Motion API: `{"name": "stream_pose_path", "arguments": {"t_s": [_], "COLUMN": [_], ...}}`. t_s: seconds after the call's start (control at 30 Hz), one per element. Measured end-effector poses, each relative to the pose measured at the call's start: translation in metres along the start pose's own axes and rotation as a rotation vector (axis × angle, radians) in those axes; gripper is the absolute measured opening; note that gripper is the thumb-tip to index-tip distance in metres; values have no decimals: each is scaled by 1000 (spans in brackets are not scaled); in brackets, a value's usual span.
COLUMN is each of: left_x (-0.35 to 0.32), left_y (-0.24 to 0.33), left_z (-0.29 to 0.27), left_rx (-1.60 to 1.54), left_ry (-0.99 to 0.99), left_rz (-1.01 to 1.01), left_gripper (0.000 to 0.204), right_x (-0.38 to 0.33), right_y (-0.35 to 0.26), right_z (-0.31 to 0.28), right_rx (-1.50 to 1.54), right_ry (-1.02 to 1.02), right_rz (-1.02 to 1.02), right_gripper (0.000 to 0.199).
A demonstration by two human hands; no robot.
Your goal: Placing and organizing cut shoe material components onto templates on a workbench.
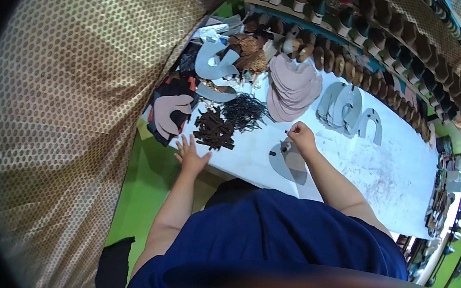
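My left hand (pixel 190 156) is open, fingers spread, at the table's front edge beside a pile of short dark brown strips (pixel 215 130). My right hand (pixel 302 137) is closed in a pinch, with a small dark piece (pixel 287 131) showing at the fingertips. It hovers over or rests by a curved grey shoe-upper piece (pixel 289 166) that lies flat and bears a small dark mark near its left edge. Past the brown strips sits a tangled heap of thin black cords or strips (pixel 244 112).
Stacked pinkish sole-shaped pieces (pixel 293 88) lie at the back, with more grey upper pieces (pixel 340 108) to their right. At the left are dark materials topped by a pinkish curved piece (pixel 168 115). Shelves of shoe lasts (pixel 362 39) line the wall; a patterned curtain (pixel 76 98) hangs left.
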State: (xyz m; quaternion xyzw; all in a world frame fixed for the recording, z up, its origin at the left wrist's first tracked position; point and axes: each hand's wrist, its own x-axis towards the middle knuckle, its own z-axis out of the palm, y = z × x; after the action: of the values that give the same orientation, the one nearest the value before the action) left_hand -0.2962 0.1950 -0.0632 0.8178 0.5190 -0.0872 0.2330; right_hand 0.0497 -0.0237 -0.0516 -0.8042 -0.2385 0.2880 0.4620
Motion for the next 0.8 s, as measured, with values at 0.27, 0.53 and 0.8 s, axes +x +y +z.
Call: {"name": "stream_pose_path", "arguments": {"t_s": [0.27, 0.53, 0.8], "left_x": [-17, -45, -47], "left_y": [74, 168, 173], "left_z": [28, 77, 79], "left_rx": [-38, 98, 187], "left_ry": [545, 109, 67], "left_rz": [309, 729, 735], "left_gripper": [72, 67, 65], "right_x": [-49, -77, -86], "right_y": [30, 31, 35], "right_z": [-19, 11, 20], "right_rx": [-275, -454, -507], "right_ry": [-147, -35, -32], "right_rz": [-136, -269, -207], "right_gripper": [12, 11, 11]}}
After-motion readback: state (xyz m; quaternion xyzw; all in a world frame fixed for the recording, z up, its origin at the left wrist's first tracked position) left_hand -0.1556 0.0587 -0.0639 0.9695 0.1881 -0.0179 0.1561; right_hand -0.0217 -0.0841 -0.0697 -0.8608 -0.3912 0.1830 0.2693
